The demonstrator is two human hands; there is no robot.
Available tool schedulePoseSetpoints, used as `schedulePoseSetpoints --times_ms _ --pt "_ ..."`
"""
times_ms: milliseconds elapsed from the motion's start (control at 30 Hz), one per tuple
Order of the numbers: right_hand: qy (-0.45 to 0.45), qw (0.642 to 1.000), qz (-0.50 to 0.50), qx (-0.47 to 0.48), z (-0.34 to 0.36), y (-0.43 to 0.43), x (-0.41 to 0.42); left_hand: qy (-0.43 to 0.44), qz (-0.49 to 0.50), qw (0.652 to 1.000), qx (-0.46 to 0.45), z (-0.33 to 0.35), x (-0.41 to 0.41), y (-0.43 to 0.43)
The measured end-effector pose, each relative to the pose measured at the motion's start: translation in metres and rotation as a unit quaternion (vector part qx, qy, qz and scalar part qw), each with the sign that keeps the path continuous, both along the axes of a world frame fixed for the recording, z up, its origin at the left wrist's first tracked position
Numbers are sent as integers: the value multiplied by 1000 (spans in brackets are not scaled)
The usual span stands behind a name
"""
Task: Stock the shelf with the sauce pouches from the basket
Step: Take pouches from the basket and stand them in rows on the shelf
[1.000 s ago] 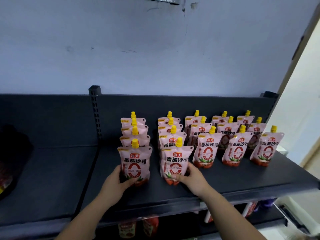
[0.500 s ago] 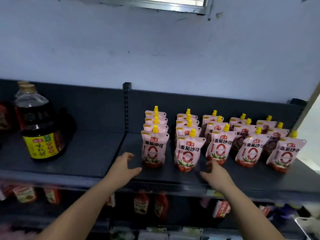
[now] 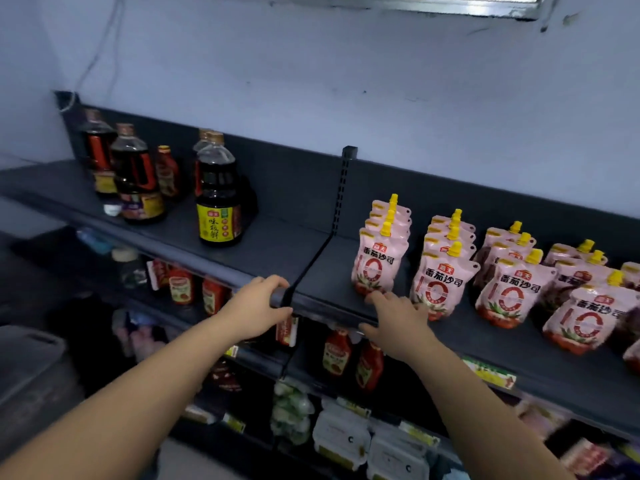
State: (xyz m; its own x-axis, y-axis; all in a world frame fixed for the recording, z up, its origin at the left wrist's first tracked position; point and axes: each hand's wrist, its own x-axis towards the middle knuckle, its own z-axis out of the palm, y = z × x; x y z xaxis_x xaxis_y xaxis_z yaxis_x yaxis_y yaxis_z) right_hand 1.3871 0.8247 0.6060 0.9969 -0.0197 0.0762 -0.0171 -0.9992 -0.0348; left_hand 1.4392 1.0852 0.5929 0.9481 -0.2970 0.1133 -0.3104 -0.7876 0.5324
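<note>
Pink sauce pouches (image 3: 512, 292) with yellow caps are lined up front to back in neat rows on the right bay of the dark shelf (image 3: 277, 244). Labels are faced outward, presumably so they can be read from the aisle.

Nothing is being carried by either hand rn. The right hand (image 3: 398, 323) is spread with fingers apart, tips right at the base of the front pouch (image 3: 375, 268) in the leftmost row. Contact can't be confirmed, but a little squaring-up nudge seems to be intended.

The left hand (image 3: 258, 306) is curled at the shelf's front lip by the seam. Whether the lip is actually gripped can't be told; bracing is the likely reason.

Soy sauce bottles (image 3: 218, 206) are kept in the left bay. The basket can't be made out for sure, though a grey bin (image 3: 31, 368) is seen low left.
</note>
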Motion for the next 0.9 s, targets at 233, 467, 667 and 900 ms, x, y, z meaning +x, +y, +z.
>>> schedulePoseSetpoints --times_ms 233,467,667,900 --pt "-13 987 153 -39 3 134 39 9 89 995 40 -1 -9 124" --pt "-10 964 263 -24 -1 304 79 31 209 973 99 -6 -20 284" --pt "26 938 345 8 -22 456 102 81 281 948 125 -35 -40 420" --pt "56 902 428 -15 -68 590 118 150 367 905 154 -81 -65 536"
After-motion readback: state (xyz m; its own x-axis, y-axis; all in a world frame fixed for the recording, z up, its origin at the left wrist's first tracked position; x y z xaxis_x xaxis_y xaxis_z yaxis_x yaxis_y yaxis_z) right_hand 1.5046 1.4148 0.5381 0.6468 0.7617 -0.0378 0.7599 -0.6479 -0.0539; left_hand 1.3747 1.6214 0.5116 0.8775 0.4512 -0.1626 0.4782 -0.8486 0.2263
